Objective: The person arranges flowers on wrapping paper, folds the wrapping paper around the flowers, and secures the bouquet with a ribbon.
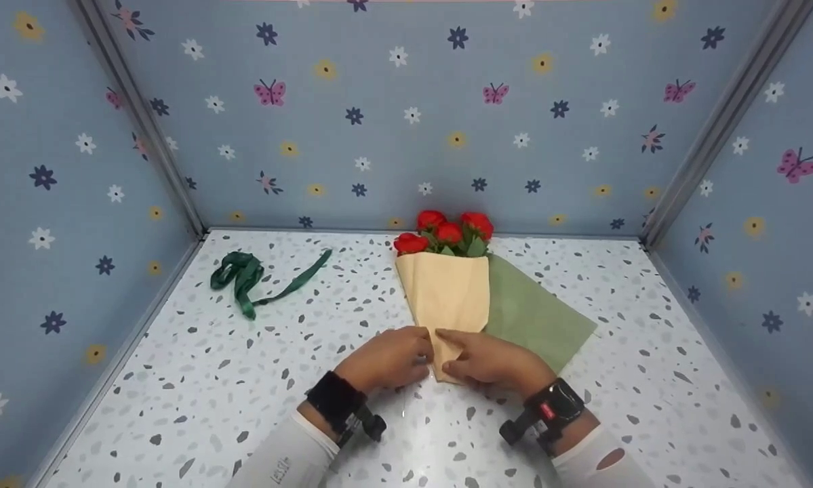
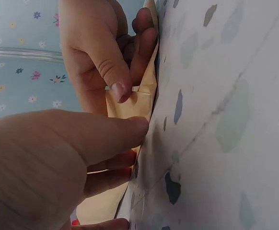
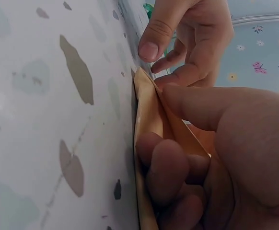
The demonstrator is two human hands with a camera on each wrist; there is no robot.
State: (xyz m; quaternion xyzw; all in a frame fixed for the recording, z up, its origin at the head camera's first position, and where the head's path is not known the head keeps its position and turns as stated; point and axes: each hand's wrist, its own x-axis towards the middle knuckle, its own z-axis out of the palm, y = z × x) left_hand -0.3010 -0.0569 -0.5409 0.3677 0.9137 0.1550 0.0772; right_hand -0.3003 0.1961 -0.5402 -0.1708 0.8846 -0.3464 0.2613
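A bouquet of red roses (image 1: pixel 449 233) lies in tan wrapping paper (image 1: pixel 452 288), blooms toward the back wall. My right hand (image 1: pixel 494 359) holds the paper's narrow lower end from the right, its curled fingers (image 3: pixel 166 167) inside a fold and its thumb along the outer edge. On the opposite side is my left hand (image 1: pixel 387 358), its fingertips at the paper's left edge. In the right wrist view, its thumb stands apart from its fingers. A flat green sheet (image 1: pixel 531 312) shows from under the right side of the bouquet.
A loose dark green ribbon (image 1: pixel 243 278) lies on the speckled white tabletop (image 1: pixel 196 400) at the back left. Blue panels (image 1: pixel 406 135) printed with flowers and butterflies close off the back and both sides.
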